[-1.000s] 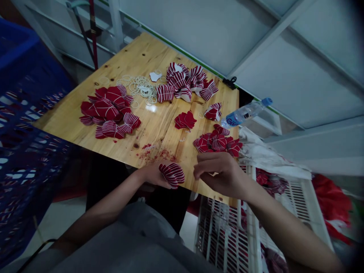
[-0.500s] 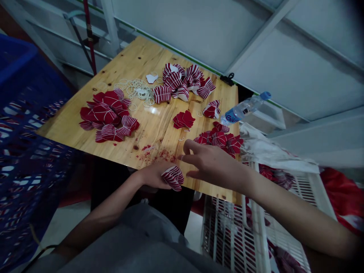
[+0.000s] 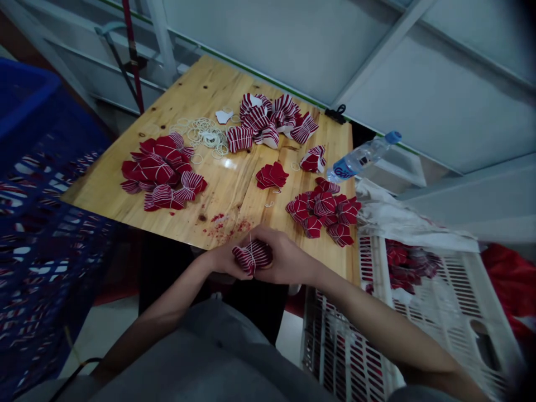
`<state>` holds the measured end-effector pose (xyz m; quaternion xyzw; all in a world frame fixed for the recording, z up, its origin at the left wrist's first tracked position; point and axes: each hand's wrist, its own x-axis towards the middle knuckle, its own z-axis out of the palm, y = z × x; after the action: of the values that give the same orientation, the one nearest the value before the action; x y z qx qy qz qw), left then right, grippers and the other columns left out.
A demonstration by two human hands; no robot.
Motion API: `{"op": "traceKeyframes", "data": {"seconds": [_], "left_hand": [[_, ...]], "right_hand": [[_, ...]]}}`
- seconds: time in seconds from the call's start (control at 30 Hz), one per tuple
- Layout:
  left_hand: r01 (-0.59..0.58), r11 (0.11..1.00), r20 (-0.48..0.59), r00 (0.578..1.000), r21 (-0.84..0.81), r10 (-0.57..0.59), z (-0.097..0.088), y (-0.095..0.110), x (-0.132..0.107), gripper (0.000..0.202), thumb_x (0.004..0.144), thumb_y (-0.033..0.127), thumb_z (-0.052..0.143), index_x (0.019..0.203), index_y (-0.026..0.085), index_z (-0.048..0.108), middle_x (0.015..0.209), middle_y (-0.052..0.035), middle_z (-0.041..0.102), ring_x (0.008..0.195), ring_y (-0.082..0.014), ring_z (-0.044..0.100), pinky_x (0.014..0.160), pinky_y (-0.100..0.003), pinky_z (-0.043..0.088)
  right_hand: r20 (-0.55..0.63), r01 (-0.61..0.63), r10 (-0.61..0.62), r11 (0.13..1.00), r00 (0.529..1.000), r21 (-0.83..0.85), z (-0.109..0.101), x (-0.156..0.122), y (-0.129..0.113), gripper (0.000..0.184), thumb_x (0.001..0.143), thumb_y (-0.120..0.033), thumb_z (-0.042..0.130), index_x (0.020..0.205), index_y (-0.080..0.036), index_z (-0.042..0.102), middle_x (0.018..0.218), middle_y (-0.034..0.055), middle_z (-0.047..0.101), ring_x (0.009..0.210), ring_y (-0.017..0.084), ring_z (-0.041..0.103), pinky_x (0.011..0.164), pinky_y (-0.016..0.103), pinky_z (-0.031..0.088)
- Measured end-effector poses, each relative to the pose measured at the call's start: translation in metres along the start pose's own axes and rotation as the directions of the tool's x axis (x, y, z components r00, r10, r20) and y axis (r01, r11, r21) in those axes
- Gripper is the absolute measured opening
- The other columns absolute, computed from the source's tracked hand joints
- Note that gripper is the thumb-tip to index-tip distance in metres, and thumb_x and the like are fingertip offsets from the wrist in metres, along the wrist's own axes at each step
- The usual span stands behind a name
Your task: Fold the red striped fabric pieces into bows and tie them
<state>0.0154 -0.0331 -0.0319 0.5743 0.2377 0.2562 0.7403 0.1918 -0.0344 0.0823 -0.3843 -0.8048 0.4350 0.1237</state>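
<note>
A small stack of red-and-white striped fabric pieces [image 3: 253,257] is between my two hands at the table's front edge, with a pale rubber band around it. My left hand [image 3: 224,259] grips its left side. My right hand [image 3: 285,258] is curled round its right side, fingers partly hidden. Bundled red pieces [image 3: 153,167] lie to the left, striped bundles [image 3: 263,120] at the back, and more red bundles [image 3: 324,206] to the right. A loose red stack [image 3: 272,175] sits mid-table, and a pile of pale rubber bands [image 3: 205,134] lies behind it.
The wooden table [image 3: 234,192] carries red crumbs near its front. A plastic water bottle [image 3: 362,159] lies at the right edge, near a black binder clip [image 3: 336,114]. A blue basket [image 3: 37,234] stands left; a white slotted crate [image 3: 379,312] with fabric is at the right.
My right hand has come from over the table down to the striped stack in my left hand. A rubber band now shows around the stack. The view has shifted slightly.
</note>
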Motion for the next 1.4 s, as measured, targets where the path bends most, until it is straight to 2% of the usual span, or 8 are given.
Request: {"op": "traceKeyframes", "data": {"seconds": [0.17,0.37,0.5,0.83,0.97,1.13,1.27,1.4], "left_hand": [[-0.111,0.988,-0.298,0.952,-0.103,0.076,0.014,0.029,-0.011,0.082,0.065,0.044,0.08,0.132,0.025,0.036,0.13,-0.0099,0.05,0.118,-0.0248,0.053,0.096,-0.036,0.045],[-0.186,0.975,-0.824,0.528,0.124,0.205,0.031,0.036,0.009,0.031,0.087,0.049,0.056,0.075,0.02,0.051,0.07,0.0023,0.049,0.068,-0.0134,0.05,0.065,-0.024,0.042],[-0.266,0.957,-0.877,0.426,0.114,0.223,0.028,0.03,0.021,0.037,0.085,0.049,0.057,0.064,0.019,0.048,0.062,0.0033,0.044,0.059,-0.0116,0.045,0.058,-0.024,0.039],[-0.466,0.874,-0.88,0.461,-0.134,0.111,0.026,0.042,0.022,0.035,0.075,0.049,0.063,0.062,0.02,0.048,0.065,0.0016,0.053,0.061,-0.0133,0.055,0.064,-0.028,0.051],[-0.517,0.848,-0.877,0.455,-0.116,0.157,0.029,0.042,0.024,0.034,0.076,0.048,0.063,0.062,0.02,0.049,0.068,0.0008,0.053,0.066,-0.0134,0.054,0.067,-0.027,0.051],[-0.537,0.83,-0.926,0.37,-0.148,0.074,0.03,0.036,0.029,0.035,0.075,0.049,0.066,0.065,0.019,0.051,0.07,0.0017,0.052,0.067,-0.0113,0.053,0.066,-0.023,0.049],[-0.549,0.772,-0.868,0.496,-0.32,-0.008,0.034,0.033,0.028,0.04,0.074,0.055,0.067,0.068,0.02,0.051,0.075,0.0013,0.053,0.07,-0.0127,0.057,0.073,-0.027,0.053],[-0.251,0.934,-0.74,0.672,-0.256,-0.023,0.024,0.031,0.016,0.041,0.081,0.06,0.058,0.08,0.019,0.056,0.095,-0.0056,0.061,0.097,-0.0214,0.062,0.094,-0.039,0.05]], "right_hand": [[-0.179,-0.099,0.084,0.992,0.98,-0.078,0.0,0.012,0.003,0.038,0.058,-0.024,0.077,0.091,-0.013,0.06,0.085,0.0032,0.062,0.073,0.015,0.055,0.067,0.027,0.043],[-0.32,-0.128,0.107,0.991,0.941,-0.044,0.009,0.031,-0.005,0.027,0.059,-0.022,0.073,0.082,-0.013,0.061,0.078,0.0009,0.059,0.068,0.013,0.052,0.064,0.026,0.041],[-0.235,-0.191,0.275,0.926,0.932,0.327,0.009,0.033,0.0,0.031,0.059,-0.016,0.074,0.088,-0.014,0.064,0.073,-0.0014,0.06,0.061,0.01,0.051,0.057,0.024,0.04],[-0.111,-0.045,0.385,0.375,0.916,0.926,0.024,0.01,0.039,0.029,0.061,-0.022,0.082,0.075,-0.018,0.057,0.069,-0.0059,0.055,0.049,0.003,0.046,0.044,0.017,0.029],[-0.128,-0.044,0.352,0.441,0.927,0.897,0.033,0.009,0.034,0.03,0.069,-0.038,0.078,0.083,-0.018,0.061,0.069,-0.0049,0.055,0.046,0.003,0.038,0.042,0.019,0.026],[-0.401,-0.072,0.309,0.859,0.862,0.506,0.04,0.015,0.018,0.046,0.054,-0.035,0.087,0.089,-0.018,0.061,0.079,-0.0018,0.055,0.06,0.008,0.046,0.053,0.022,0.037],[-0.514,-0.088,0.228,0.955,0.827,0.282,0.043,0.021,0.015,0.039,0.058,-0.029,0.085,0.087,-0.016,0.063,0.087,0.0013,0.056,0.066,0.011,0.051,0.059,0.024,0.042],[-0.54,-0.07,0.157,0.981,0.827,0.179,0.04,0.019,0.021,0.028,0.064,-0.025,0.08,0.085,-0.016,0.065,0.082,0.0014,0.06,0.074,0.015,0.056,0.067,0.026,0.043]]}}
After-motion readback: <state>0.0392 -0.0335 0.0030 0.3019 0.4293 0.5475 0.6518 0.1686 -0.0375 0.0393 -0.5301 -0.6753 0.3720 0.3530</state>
